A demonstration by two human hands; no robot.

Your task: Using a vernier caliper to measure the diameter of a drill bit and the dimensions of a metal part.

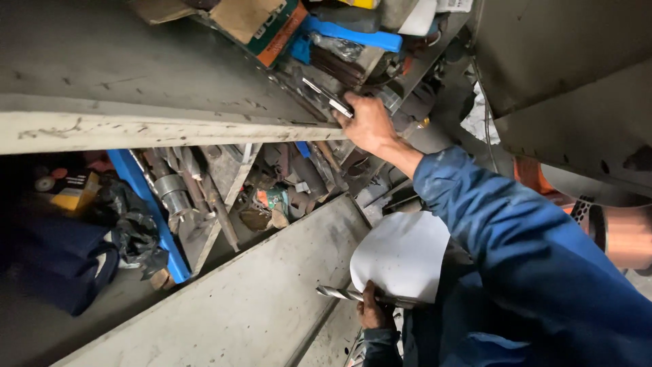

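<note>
My right hand (367,124) reaches out of a blue sleeve (516,238) to the upper shelf (136,68), its fingers closed on a slim shiny metal piece (327,97) among the clutter there. Lower down, my left hand (373,309) grips a twisted drill bit (337,293) that points left, together with a white sheet of paper (401,255) curling above the fingers. The left hand is beside the edge of the lower grey shelf (272,299).
The grey metal shelves hold a cardboard box (261,20), a blue-handled tool (353,32), several steel shafts and parts (197,194), a blue bar (146,204) and a black plastic bag (132,224). A copper-coloured coil (625,234) sits at the right.
</note>
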